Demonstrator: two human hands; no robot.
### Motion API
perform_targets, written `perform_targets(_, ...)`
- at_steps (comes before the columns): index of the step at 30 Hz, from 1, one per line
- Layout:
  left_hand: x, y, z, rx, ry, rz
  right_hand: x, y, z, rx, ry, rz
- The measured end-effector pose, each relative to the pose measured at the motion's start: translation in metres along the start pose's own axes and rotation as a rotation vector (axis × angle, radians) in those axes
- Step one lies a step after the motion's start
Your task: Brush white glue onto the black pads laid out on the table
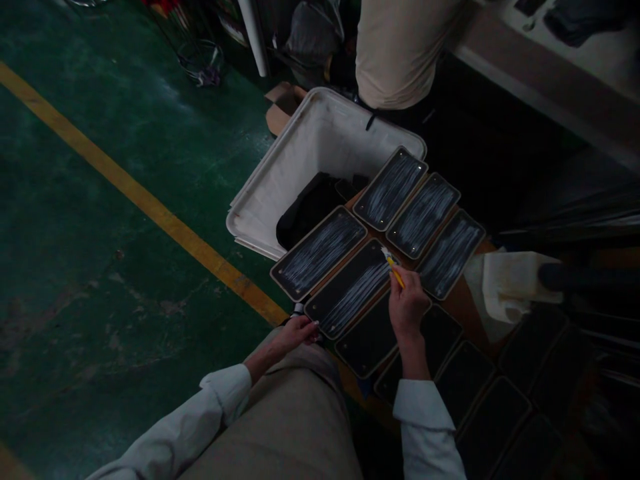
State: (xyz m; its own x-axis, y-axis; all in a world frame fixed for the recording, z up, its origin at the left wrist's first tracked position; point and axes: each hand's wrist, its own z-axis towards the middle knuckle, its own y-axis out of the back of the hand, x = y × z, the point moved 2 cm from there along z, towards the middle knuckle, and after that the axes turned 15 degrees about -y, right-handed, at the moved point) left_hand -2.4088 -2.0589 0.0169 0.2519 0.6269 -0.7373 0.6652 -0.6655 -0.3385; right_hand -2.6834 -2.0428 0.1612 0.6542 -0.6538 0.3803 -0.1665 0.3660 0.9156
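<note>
My right hand (409, 303) is closed around a small yellow-handled brush (395, 272), its pale bristles touching the far end of a dark rounded rectangular panel (345, 300). White streaks run lengthwise along part of that panel. At the panel's near left corner, my left hand (299, 331) pinches the edge with thumb and fingers. Beyond it lies another panel (319, 253), streaked white over most of its face. Three more streaked panels lie farther off, including one (391, 189) by the bin. A plain dark panel (367, 337) sits on the near side, partly behind my right hand.
A white plastic bin (350, 130) with dark items inside stands beyond the panels. To the right is a cut-open whitish jug (510, 283). Several plain panels (465, 380) lie near my right sleeve. Another person's leg (400, 53) is behind the bin. A yellow line (135, 193) crosses the green floor.
</note>
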Motion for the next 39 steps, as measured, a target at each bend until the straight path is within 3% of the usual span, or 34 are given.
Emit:
perform_targets(5, -0.006, 0.004, -0.005, -0.040, -0.016, -0.022, 0.013, -0.005, -0.019, 0.103, -0.003, -0.010)
perform_targets(11, -0.007, 0.006, -0.004, -0.011, -0.010, -0.012, 0.052, 0.005, -0.105, 0.457, -0.019, 0.086)
perform_targets(14, -0.008, 0.007, -0.004, 0.008, -0.013, -0.018, 0.066, 0.014, -0.129, 0.628, -0.074, 0.231)
perform_targets(17, -0.010, 0.009, -0.004, -0.010, -0.015, -0.033, 0.066, 0.019, -0.111, 0.610, -0.121, 0.295)
perform_targets(24, -0.027, 0.019, -0.008, -0.139, -0.050, -0.034, 0.032, 0.003, -0.004, 0.140, 0.010, 0.067)
perform_targets(27, -0.029, 0.024, -0.007, -0.179, -0.063, -0.036, 0.027, -0.010, 0.003, 0.108, 0.030, -0.017)
perform_targets(30, -0.027, 0.024, -0.004, -0.182, -0.048, -0.044, 0.039, -0.019, -0.029, 0.232, 0.058, -0.045)
perform_targets(36, -0.024, 0.025, -0.002, -0.162, -0.090, -0.055, 0.080, -0.008, -0.138, 0.552, 0.113, 0.069)
perform_targets(39, -0.025, 0.027, -0.003, -0.139, -0.121, -0.051, 0.084, 0.002, -0.152, 0.636, 0.022, 0.173)
